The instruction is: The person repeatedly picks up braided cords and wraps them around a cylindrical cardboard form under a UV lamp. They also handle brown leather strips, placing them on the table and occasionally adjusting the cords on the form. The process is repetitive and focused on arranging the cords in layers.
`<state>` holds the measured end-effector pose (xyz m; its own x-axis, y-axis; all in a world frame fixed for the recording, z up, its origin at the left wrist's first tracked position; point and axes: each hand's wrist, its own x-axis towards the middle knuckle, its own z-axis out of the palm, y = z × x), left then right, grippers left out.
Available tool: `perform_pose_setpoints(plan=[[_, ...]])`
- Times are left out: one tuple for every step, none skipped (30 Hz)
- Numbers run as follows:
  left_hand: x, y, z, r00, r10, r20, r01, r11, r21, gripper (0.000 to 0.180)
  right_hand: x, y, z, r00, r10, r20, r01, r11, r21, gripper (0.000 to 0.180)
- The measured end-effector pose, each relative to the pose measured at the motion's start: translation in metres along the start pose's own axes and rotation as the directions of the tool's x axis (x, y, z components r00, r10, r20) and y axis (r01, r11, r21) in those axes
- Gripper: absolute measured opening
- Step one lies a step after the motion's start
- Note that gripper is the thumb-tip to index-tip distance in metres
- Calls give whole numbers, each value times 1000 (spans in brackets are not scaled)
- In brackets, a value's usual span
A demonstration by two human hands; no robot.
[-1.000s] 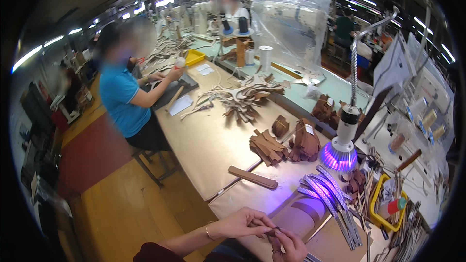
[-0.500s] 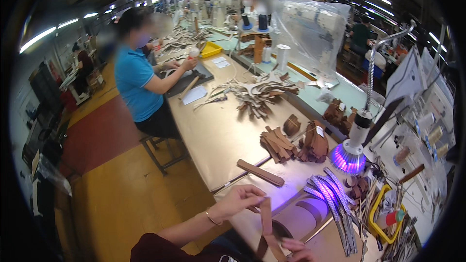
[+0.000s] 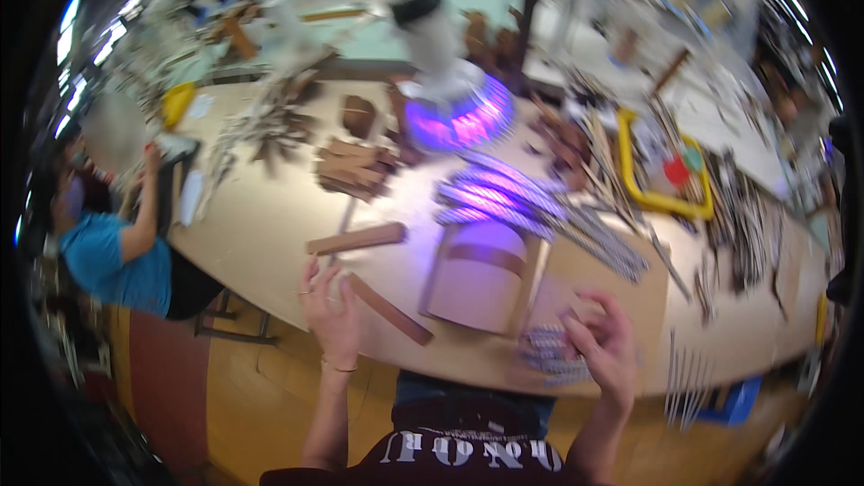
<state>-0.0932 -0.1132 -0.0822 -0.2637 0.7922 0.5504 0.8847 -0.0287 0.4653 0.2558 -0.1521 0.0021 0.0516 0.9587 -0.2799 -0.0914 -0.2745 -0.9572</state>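
My left hand (image 3: 331,317) is over the table's near edge, fingers apart. Beside its fingertips lies the upper end of a brown leather-like strip (image 3: 391,310); whether they touch is blurred. My right hand (image 3: 603,342) hovers with curved fingers, thumb and forefinger apart, by a small group of grey-and-white patterned strips (image 3: 551,353). Between my hands stands a tan curved block (image 3: 472,292) with a brown band across it. More patterned strips (image 3: 495,193) lie behind it beneath a purple-glowing lamp (image 3: 459,117). Another brown strip bundle (image 3: 357,238) rests beyond my left hand.
Brown strip piles (image 3: 355,169) lie farther back on the table (image 3: 261,216). A yellow tray (image 3: 666,202) at right holds small items, with thin strips around it. At far left a person in a blue shirt (image 3: 112,256) works. A blue bin (image 3: 731,402) stands below the right edge.
My view has swung right and down. The folded brown strip that was between my hands is no longer held there; a brown strip now lies beside my left hand. My right hand is now by patterned strips.
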Motion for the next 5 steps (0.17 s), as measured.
perform_pose_setpoints(plan=[[7,13,-4,998,-37,51,46,981,-189,22,3,-4,7,997,-26,66,28,999,-36,47],[13,27,-10,991,-81,106,113,929,-351,22,4,-9,14,996,16,88,-12,999,-47,50],[15,46,-15,958,-129,254,253,797,-548,22,5,-15,20,987,-12,162,19,999,-42,53],[18,65,-21,915,-127,384,363,675,-642,20,9,-20,26,981,0,193,11,998,-58,55],[18,86,-29,860,-108,498,470,545,-694,18,13,-27,33,971,-5,238,22,997,-69,57]])
